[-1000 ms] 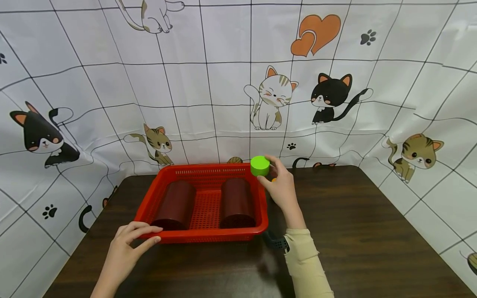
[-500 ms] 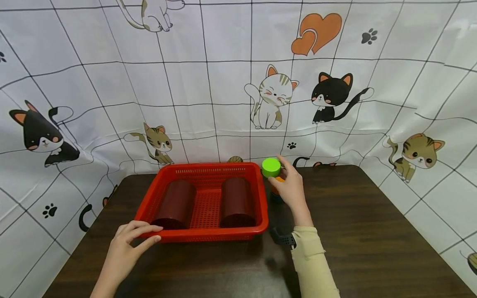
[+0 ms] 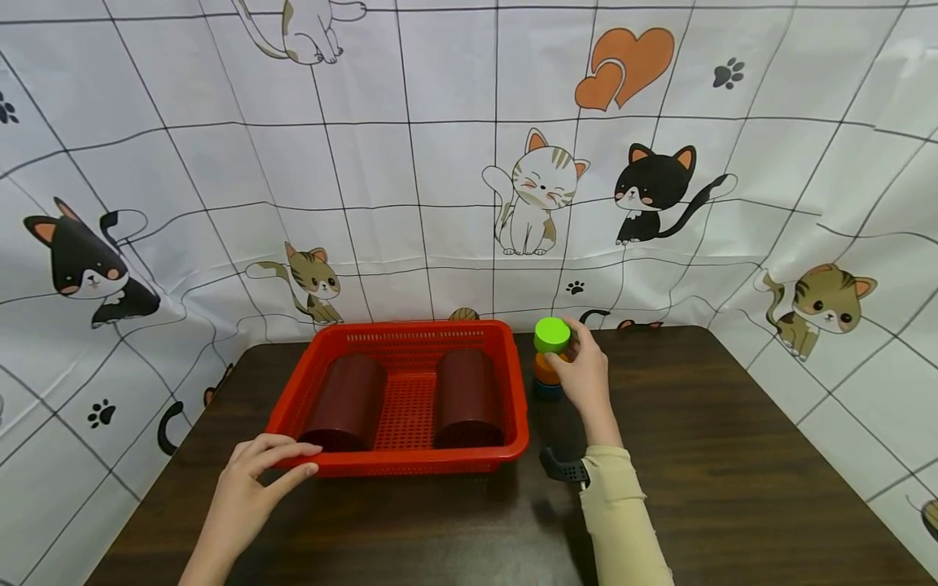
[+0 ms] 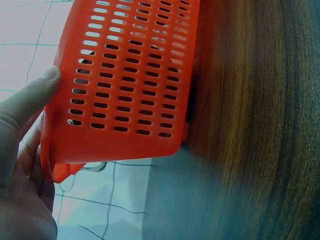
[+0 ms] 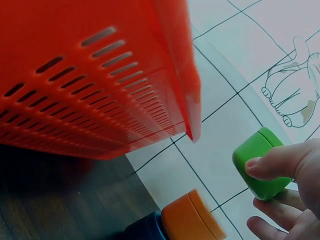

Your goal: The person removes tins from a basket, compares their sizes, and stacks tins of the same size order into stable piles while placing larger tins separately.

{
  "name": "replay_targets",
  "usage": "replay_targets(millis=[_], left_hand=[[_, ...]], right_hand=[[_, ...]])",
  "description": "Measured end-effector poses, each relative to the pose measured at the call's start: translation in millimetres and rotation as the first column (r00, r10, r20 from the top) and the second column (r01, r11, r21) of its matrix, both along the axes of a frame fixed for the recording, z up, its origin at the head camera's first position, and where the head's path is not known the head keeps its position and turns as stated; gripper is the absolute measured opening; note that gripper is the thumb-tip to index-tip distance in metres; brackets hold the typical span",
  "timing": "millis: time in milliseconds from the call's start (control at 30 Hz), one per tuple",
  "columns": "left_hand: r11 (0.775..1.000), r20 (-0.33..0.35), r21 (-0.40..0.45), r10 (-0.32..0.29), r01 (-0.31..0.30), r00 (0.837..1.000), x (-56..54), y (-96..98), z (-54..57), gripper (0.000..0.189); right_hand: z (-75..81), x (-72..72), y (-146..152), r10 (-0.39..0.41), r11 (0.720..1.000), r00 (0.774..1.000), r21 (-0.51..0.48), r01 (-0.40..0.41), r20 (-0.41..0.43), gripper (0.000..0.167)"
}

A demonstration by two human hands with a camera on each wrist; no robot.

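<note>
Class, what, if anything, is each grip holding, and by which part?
The right grip holds the green block by its sides; the left grip holds the red basket by its rim, at the near left corner.

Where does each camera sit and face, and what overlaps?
Head: on head, facing forward and down at the red basket; left hand, right hand and right sleeve show.
Left wrist: worn there, facing the basket's slotted side; left hand partly shows.
Right wrist: worn there, facing the green piece, basket upper left; right hand partly shows.
Shared by head and right wrist: green piece, orange piece.
</note>
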State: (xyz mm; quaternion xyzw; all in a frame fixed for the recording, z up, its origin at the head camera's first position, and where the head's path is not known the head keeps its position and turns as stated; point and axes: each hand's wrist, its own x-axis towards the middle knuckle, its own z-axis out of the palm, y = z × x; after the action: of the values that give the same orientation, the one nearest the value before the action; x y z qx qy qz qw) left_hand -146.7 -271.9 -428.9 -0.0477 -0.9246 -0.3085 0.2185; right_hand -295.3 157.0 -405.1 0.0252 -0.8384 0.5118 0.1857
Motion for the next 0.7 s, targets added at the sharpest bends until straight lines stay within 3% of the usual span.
replay_targets(millis=[700], left_hand=[[1.000, -0.021, -0.004, -0.004, 0.004, 1.000, -1.1, 0.2, -2.1, 0.024]], right_hand=[[-15.3, -3.9, 10.5, -0.050, 0.996, 0.996, 0.083, 0.044, 0.069, 0.066]])
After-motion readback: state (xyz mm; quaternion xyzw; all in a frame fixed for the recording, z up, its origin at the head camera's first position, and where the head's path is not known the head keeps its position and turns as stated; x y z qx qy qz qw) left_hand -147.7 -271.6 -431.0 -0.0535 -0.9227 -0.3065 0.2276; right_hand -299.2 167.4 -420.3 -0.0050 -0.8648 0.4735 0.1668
